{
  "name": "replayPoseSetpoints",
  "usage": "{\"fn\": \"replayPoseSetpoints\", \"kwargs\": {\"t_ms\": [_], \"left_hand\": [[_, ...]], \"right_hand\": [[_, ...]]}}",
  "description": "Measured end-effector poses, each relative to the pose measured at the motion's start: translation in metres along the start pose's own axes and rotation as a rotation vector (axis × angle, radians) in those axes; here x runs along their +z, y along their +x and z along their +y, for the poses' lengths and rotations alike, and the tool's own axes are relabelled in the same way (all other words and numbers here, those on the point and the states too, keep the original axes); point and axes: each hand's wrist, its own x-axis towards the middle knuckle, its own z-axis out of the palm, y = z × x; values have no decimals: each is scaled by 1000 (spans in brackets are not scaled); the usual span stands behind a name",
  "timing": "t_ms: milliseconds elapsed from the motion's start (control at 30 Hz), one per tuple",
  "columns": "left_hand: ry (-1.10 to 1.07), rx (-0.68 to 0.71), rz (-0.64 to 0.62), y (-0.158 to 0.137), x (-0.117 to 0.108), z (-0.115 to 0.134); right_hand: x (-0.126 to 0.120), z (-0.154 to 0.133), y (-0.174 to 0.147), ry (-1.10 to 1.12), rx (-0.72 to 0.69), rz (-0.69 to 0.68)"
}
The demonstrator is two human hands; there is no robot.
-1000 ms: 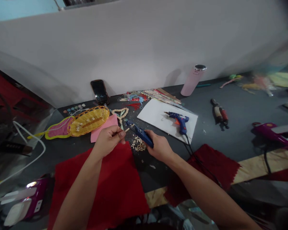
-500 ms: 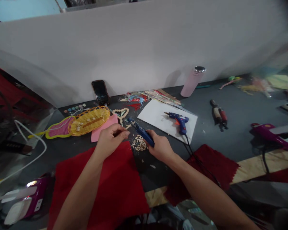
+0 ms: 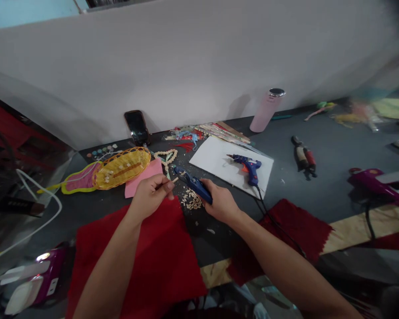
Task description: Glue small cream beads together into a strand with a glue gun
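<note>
Between the fingertips of my left hand (image 3: 152,195) is a thin wooden stick (image 3: 175,180), its pale end pointing toward the tool. My right hand (image 3: 221,201) is wrapped round the handles of blue cutting pliers (image 3: 197,186), whose jaws are close to the stick's end. Whether the jaws touch the stick I cannot tell. Below the pliers lies a heap of short cut wooden pieces (image 3: 192,199). A string of wooden beads (image 3: 168,156) rests just beyond my hands. Under my left forearm a red cloth (image 3: 166,248) is spread.
A blue glue gun (image 3: 250,168) lies on a white board (image 3: 213,155), its cord trailing forward. To the left are a yellow woven basket (image 3: 136,161) and a phone (image 3: 137,127). A pink bottle (image 3: 266,110) stands by the wall; other pliers (image 3: 304,157) lie right.
The pliers' jaws and the stick have come closer together. My left hand has turned slightly, with its fingers shifted; both hands still hold their things.
</note>
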Motion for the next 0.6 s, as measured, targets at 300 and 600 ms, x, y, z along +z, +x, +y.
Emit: {"fn": "replayPoseSetpoints", "kwargs": {"t_ms": [300, 600], "left_hand": [[-33, 8, 2, -2, -3, 6], [-15, 6, 147, -1, 7, -5]], "right_hand": [[-8, -7, -3, -80, 48, -20], [-7, -9, -2, -75, 78, 9]]}}
